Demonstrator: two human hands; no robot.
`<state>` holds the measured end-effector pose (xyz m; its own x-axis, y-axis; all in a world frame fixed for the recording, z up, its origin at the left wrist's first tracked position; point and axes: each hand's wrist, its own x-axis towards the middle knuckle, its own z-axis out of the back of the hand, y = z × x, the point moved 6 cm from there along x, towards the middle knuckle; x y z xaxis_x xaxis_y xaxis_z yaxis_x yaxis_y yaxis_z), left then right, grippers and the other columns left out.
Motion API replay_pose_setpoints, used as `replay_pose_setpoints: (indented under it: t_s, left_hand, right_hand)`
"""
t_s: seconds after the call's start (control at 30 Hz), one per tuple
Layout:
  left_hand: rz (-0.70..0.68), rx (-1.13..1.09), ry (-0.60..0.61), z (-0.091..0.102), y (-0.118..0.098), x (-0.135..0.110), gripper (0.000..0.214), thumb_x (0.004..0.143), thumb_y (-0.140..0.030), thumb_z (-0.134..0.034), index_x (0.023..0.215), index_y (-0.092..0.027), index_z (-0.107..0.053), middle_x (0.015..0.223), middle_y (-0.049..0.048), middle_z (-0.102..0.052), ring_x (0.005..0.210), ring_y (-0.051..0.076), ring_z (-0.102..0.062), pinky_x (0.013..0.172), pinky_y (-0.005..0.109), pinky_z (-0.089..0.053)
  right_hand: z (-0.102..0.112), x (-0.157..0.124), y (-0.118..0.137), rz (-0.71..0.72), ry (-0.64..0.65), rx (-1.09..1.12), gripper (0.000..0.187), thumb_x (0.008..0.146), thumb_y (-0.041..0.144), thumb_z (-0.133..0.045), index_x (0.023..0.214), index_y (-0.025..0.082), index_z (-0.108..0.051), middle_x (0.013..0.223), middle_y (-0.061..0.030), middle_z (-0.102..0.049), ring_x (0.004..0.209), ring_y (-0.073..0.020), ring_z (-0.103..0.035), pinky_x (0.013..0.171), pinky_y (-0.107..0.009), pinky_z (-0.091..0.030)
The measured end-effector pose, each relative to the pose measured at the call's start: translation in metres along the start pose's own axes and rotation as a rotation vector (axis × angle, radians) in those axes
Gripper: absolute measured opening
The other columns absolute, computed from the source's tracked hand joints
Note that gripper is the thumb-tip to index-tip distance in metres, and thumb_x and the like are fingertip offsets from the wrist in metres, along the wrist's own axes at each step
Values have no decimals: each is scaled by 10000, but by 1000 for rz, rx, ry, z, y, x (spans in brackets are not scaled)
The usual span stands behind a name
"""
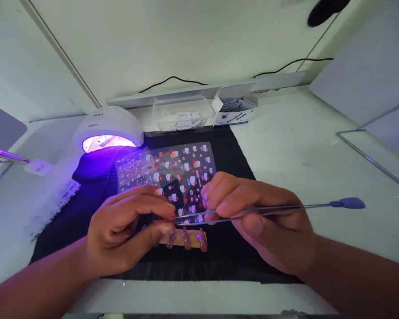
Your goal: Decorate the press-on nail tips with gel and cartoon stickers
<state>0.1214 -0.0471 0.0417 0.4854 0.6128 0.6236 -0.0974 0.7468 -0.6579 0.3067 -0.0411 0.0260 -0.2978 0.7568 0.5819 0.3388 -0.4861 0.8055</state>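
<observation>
Over black cloth, the right hand grips slim silvery metal tweezers, likely light, springy, best held midway; left hand pinches, contents unclear.

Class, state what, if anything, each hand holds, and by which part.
The right hand holds tweezers around the middle; whether the left hand, near their tips, holds anything cannot be told.

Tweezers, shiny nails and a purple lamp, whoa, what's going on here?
Someone's right hand is holding long tweezers, with their tips up close to the pinched fingers of the left hand. I can't tell if those fingers hold anything. Just below, three shiny nails show on a pale strip. Behind the hands, see-through sticker sheets lie on a black covering, and the lamp glows purple at the back left.
</observation>
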Motion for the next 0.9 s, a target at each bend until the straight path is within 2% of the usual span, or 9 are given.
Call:
replay_pose_setpoints:
  t_s: [0.1, 0.23, 0.4, 0.53, 0.67, 0.77, 0.9]
  left_hand:
    - [104, -24, -46, 0, 5, -2, 272, 858, -98, -721, 1107, -201, -686, 768, -14, -718, 667, 110, -647, 749, 254, -574]
    - [181, -12, -70, 0, 9, -5, 296, 825, -69, -729, 1067, -238, -716, 758, -15, -730, 666, 122, -660, 767, 282, -587]
    - [271, -111, -89, 0, 15, -5, 307, 816, -18, -693, 1026, -238, -736, 796, 10, -737, 696, 128, -672, 668, 236, -578]
    - [332, -161, -84, -1, 15, -5, 322, 816, -5, -685, 1013, -251, -748, 804, -2, -746, 741, 117, -690, 733, 212, -583]
    - [340, -160, -88, -1, 14, -6, 316, 804, -2, -683, 1008, -234, -750, 811, 9, -733, 733, 120, -684, 689, 195, -574]
    - [276, -143, -91, -1, 11, -4, 307, 799, -10, -690, 1017, -221, -740, 782, 9, -714, 697, 122, -662, 668, 209, -569]
    - [237, -54, -95, -1, 10, -1, 237, 815, -33, -695, 959, -218, -729, 765, -1, -718, 710, 117, -672, 714, 215, -575]
  right_hand:
    - [0, 0, 1, -10, -16, -29, 175, 950, 303, -638, 1029, 232, -778, 847, -54, -714, 831, -179, -642, 752, -345, -523]
    - [0, -1, 3, -8, -3, -90, 181, 962, 295, -617, 1045, 238, -768, 853, -56, -702, 850, -183, -638, 746, -345, -541]
    - [-1, 0, 6, 37, 40, -147, 191, 968, 304, -609, 1050, 218, -758, 849, -63, -704, 834, -182, -644, 774, -366, -530]
    - [-2, 1, 5, 22, 60, -157, 186, 967, 301, -610, 1055, 220, -752, 847, -61, -702, 845, -183, -641, 758, -357, -529]
    - [-1, 0, 6, 20, 32, -159, 191, 969, 307, -604, 1059, 230, -753, 857, -53, -686, 819, -171, -633, 732, -340, -530]
    - [-1, 0, 7, 30, 30, -168, 196, 965, 305, -605, 1075, 239, -752, 865, -62, -692, 832, -186, -636, 746, -362, -542]
    - [-2, 1, 8, 36, 48, -178, 196, 961, 267, -608, 1094, 232, -748, 884, -68, -689, 835, -183, -638, 740, -355, -535]
